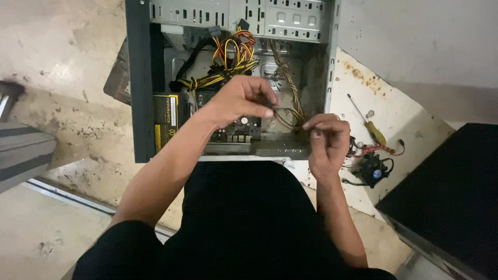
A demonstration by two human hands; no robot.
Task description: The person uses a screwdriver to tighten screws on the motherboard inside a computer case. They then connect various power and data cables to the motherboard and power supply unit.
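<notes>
Both hands work over the open computer case (140,78): the left hand (241,98) pinches a loop of the dusty braided cable (288,88) and the right hand (327,137) grips its end near the case's front edge. It looks like untangling; the next move needs slack, drawn gently. Room is tight beside the yellow wire bundle (228,57); a screwdriver (369,124) lies by the right wall.

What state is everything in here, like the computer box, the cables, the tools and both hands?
Computer case: side open, insides exposed.
Braided cable: hanging loose, pinched by both hands.
Left hand: fingers closed on the cable.
Right hand: fingers closed on the cable.
Yellow and red wires: bundled inside.
Screwdriver: lying unused.
Small fan: removed, lying outside.
</notes>
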